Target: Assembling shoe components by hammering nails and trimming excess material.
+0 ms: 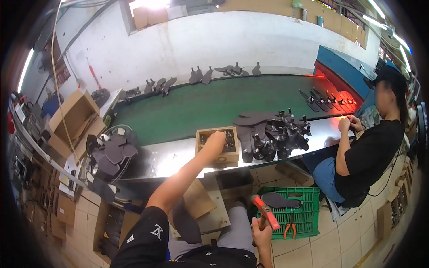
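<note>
**Left hand in the parts box, right hand gripping a hammer**

The person's left hand point(215, 139) is reaching into a small wooden box point(217, 144) of dark small parts, which is sitting on the shiny metal counter point(170, 158) in front of the green conveyor belt point(201, 107); its fingers are curling down into the box, and whether they are pinching anything cannot be told. The right hand point(261, 232) is closing around the handle of a hammer with an orange head point(266, 212), holding it low beside the lap. Just right of the box, a pile of dark shoe soles and heel pieces point(275, 134) is lying on the counter. A green plastic crate point(297, 214) is sitting on the floor, carrying a sole and orange-handled pliers point(290, 230). A co-worker in black point(366, 156) is sitting at the counter's right end.
</note>
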`<state>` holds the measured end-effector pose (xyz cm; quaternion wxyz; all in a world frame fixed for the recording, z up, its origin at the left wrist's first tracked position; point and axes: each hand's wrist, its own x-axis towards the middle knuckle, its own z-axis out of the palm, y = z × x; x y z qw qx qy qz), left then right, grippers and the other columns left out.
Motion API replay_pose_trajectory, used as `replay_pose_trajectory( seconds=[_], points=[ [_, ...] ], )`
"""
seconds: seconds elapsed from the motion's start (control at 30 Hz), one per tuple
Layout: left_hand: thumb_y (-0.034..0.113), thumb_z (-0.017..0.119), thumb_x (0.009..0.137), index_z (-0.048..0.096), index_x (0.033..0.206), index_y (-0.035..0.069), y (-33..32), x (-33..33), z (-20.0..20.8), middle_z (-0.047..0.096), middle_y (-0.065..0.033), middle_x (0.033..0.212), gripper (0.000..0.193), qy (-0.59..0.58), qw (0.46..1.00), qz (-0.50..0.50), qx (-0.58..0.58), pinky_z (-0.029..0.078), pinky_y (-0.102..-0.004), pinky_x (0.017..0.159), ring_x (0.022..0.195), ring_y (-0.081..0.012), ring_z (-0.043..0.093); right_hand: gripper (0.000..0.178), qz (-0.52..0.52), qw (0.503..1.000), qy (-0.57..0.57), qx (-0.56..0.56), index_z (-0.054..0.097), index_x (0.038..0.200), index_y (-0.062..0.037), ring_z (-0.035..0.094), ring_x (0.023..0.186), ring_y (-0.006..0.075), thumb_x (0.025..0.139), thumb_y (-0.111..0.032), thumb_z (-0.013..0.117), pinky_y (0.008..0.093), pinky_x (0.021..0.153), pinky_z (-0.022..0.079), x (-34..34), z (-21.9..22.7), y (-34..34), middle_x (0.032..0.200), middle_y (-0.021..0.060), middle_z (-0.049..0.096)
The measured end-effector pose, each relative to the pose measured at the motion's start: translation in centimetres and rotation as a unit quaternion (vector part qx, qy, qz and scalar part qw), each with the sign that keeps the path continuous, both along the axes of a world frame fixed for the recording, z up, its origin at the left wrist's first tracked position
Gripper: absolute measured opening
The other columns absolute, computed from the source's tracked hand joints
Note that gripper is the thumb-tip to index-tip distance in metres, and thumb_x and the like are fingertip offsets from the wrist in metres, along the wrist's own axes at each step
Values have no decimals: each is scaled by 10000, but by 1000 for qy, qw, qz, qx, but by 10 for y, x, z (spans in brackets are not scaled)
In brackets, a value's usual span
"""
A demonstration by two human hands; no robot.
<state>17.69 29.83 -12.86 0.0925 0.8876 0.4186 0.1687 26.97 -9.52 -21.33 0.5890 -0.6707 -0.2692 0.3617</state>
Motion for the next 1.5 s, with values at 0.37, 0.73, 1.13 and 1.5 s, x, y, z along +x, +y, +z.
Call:
replay_pose_trajectory(
  seconds=[0.37, 0.73, 1.13, 1.5],
  points=[
    [-33, 724, 853, 606, 1120, -21, -127, -86, 87, 729, -123, 914, 292, -518, 830, -63, -196, 585, -287, 803, 864, -178, 714, 231, 122, 965, -52, 225, 681, 1154, -20, 475, 530, 35, 949, -127, 677, 212, 489, 373, 10, 85, 58, 899, 54, 705],
    [-53, 766, 814, 501, 1315, -46, -284, -184, 133, 722, -167, 969, 566, -494, 862, -76, -87, 586, -278, 769, 925, -198, 713, 302, 337, 893, 100, 281, 683, 1132, 12, 523, 576, 45, 888, -145, 761, 196, 463, 375, -89, 181, 83, 932, 74, 684],
    [23, 760, 843, 526, 1350, -9, -295, -228, 124, 716, -108, 933, 560, -514, 839, -67, -165, 583, -287, 763, 843, -146, 706, 243, 350, 894, 182, 214, 663, 978, 65, 549, 546, 96, 823, -66, 797, 233, 432, 413, -124, 182, 77, 864, 121, 650],
    [174, 819, 766, 533, 1342, 40, -217, -241, 31, 723, -109, 965, 657, -285, 939, 188, 51, 528, -353, 833, 949, -273, 688, 132, 351, 930, -41, 99, 644, 914, 59, 578, 636, 68, 808, 23, 714, 210, 521, 441, -123, 161, 124, 1003, 123, 684]
  ],
)
